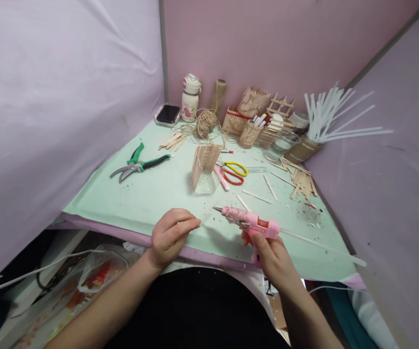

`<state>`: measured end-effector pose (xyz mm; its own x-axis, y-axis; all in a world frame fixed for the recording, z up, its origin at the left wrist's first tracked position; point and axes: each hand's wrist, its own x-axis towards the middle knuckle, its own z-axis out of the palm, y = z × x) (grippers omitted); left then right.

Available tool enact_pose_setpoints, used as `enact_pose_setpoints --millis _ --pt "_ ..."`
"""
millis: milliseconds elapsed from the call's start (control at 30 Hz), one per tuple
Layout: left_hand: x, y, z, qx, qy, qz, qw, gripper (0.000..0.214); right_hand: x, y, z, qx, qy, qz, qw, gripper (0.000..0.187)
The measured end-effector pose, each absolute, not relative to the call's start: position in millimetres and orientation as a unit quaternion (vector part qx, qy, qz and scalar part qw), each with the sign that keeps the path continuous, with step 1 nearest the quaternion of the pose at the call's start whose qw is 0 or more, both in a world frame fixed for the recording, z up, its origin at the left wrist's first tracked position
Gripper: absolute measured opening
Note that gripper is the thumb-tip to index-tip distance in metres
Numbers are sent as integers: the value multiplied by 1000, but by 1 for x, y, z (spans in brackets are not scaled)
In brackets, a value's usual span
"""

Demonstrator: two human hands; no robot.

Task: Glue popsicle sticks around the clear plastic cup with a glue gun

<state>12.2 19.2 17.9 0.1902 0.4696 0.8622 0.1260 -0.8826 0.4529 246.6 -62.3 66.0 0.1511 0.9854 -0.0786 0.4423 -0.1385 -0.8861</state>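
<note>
My right hand is wrapped round the grip of a pink hot glue gun. Its metal nozzle points left, and a long glue stick sticks out of its back. Close to the nozzle, my left hand is closed in a pinch; what its fingertips hold, if anything, is too small to make out. Beyond both hands stands a clear glass container with upright craft sticks along its back and left sides. A pink pen and scissors with red and yellow handles lie beside it.
Green-handled pruning shears lie at the left. Along the back are a phone, a bottle, twine and stick-covered holders. A tub of glue sticks, a glass of water and loose sticks occupy the right.
</note>
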Motion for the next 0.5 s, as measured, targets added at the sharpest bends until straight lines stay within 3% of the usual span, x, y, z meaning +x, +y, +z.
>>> enact_pose_setpoints --millis 133,500 --pt "13 19 20 757 198 607 138 31 247 -62 65 -661 -538 365 374 56" --pt "12 20 18 762 187 602 148 43 247 -58 74 -682 -499 357 399 61"
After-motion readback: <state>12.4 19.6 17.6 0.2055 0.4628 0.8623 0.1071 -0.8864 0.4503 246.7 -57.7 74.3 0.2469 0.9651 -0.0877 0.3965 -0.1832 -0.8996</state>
